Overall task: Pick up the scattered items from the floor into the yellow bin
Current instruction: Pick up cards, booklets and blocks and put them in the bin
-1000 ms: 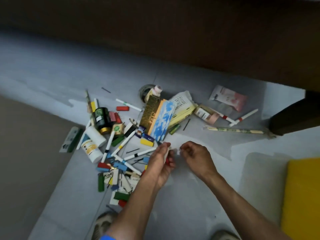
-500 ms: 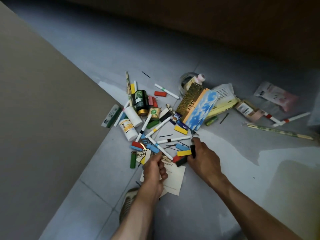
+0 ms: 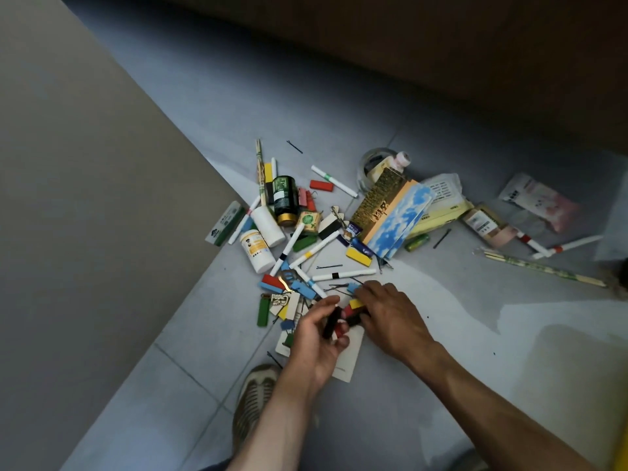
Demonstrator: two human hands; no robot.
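On the floor, both hands [image 3: 353,321] gather small red, black, yellow blocks [image 3: 350,312].

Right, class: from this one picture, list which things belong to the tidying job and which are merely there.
Belongs to the job:
- left hand gripping small coloured blocks
- right hand on the blocks
- white markers
- green can
- white bottles
- cloud-print box
- pink packet

Merely there:
- shoe
- tiled floor
- beige panel
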